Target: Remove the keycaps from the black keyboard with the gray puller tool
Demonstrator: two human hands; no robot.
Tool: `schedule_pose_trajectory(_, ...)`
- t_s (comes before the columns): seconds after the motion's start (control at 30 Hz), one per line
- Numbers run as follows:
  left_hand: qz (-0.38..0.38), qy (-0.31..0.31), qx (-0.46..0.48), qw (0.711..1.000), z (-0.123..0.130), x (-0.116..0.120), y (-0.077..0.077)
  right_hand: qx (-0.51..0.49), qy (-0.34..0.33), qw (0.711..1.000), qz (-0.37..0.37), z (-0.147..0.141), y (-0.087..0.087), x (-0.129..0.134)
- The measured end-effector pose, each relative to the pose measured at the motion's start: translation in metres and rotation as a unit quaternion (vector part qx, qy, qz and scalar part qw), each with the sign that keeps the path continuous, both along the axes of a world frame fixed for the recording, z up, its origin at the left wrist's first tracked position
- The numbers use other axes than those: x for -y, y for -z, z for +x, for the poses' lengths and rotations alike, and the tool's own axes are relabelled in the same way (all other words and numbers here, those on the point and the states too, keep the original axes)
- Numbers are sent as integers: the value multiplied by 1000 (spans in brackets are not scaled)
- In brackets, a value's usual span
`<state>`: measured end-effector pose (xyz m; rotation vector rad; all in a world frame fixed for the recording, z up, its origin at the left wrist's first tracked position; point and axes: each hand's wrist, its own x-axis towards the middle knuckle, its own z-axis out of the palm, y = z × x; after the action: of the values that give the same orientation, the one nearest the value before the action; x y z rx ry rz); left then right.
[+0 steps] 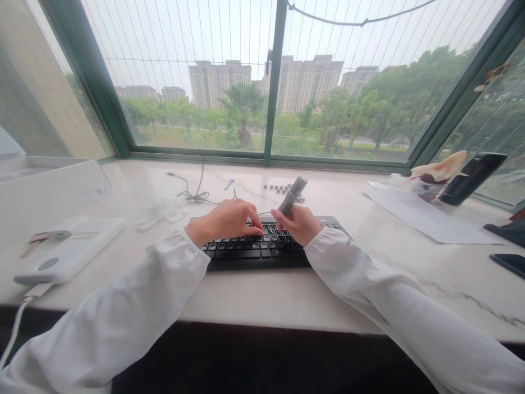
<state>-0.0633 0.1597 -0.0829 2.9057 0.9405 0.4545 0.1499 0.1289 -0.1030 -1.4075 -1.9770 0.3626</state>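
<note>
A black keyboard (241, 254) lies on the pale counter before me. Around its upper middle, several keycaps are off and square switch sockets (275, 231) show. My left hand (229, 219) reaches over the keys from the left, thumb and fingertips drawn together at the bare sockets. Whatever is between those fingertips is too small to make out. In my right hand (302, 223) is a grey brush-like tool (293, 196), tilted with its ragged end up and away from the keys. Loose keycaps (283, 189) sit in rows behind the keyboard.
A thin black cable (197, 194) and a small blue strip (229, 184) lie behind my left hand. Clear plastic wrapping (159, 213), a white power bank (77, 246) and a white box (49, 186) are leftward. Paper (426, 216) and a phone (511, 264) lie rightward.
</note>
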Motion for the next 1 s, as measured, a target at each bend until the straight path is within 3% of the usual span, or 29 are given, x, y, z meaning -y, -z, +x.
schedule_pose_trajectory(0.57, 43, 3, -25, 999, 7, 9, -1, -7, -24, 1000, -3, -7, 5, 4)
schedule_pose_trajectory(1.0, 50, -3, -28, 998, 9, 8, -1, 65, 2, 998, -12, -17, -1, 1)
